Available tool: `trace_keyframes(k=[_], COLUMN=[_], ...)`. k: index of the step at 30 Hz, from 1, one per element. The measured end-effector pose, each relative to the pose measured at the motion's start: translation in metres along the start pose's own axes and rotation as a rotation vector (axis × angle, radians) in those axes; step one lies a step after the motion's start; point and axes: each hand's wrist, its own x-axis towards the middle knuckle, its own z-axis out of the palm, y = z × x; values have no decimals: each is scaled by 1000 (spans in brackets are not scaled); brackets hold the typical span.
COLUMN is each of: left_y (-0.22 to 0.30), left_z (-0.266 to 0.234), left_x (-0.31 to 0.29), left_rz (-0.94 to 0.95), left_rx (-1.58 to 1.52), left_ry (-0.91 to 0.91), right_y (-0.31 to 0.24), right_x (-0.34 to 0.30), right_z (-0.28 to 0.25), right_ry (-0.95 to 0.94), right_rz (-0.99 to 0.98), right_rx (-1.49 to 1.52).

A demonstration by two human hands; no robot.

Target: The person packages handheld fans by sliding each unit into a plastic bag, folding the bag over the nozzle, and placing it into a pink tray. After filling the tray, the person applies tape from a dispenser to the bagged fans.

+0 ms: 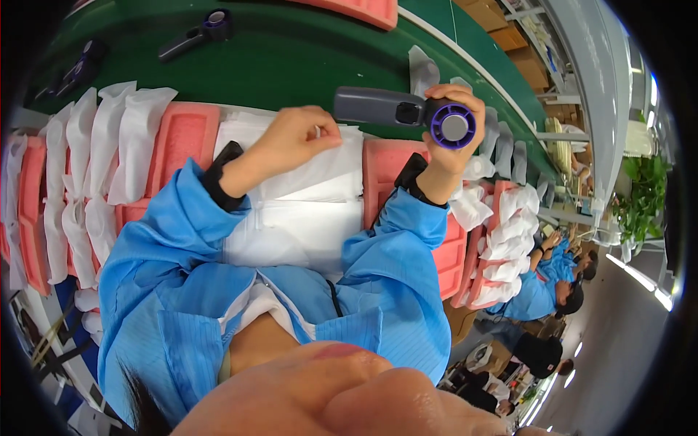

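In my right hand (pixel 452 123) is a dark grey handheld fan (pixel 378 107) with a purple ring around its round head. My fingers wrap round the head, and the handle points left over the green table. My left hand (pixel 294 142) is just left of the handle's end, apart from it. Its fingers are curled, with thumb and forefinger brought together; what they pinch, if anything, cannot be made out. Beneath it lies a stack of white packing sleeves (pixel 302 225) in front of my chest.
Two more dark fans (pixel 190 38) lie on the green table (pixel 291 58) at the far left. Pink foam trays (pixel 185 131) flank the sleeves, several filled with white-wrapped pieces (pixel 138 145). Wrapped pieces (pixel 423 71) stand along the right. Co-workers in blue (pixel 534 294) sit beyond.
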Motion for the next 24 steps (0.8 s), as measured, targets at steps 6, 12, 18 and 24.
trace_keyframes(k=[6, 12, 18, 24], left_y=[29, 41, 40, 31], left_z=[-26, -28, -27, -37], left_x=[-1, -5, -5, -3], left_rz=[4, 14, 114, 82], left_rx=[6, 8, -394, -678], left_ry=[219, 295, 479, 384], right_y=[-8, -12, -18, -17], right_x=[-4, 4, 8, 2], right_z=[-19, 11, 73, 92], right_ry=[71, -91, -203, -247], right_rz=[20, 98, 74, 34], right_rx=[-3, 32, -175, -321])
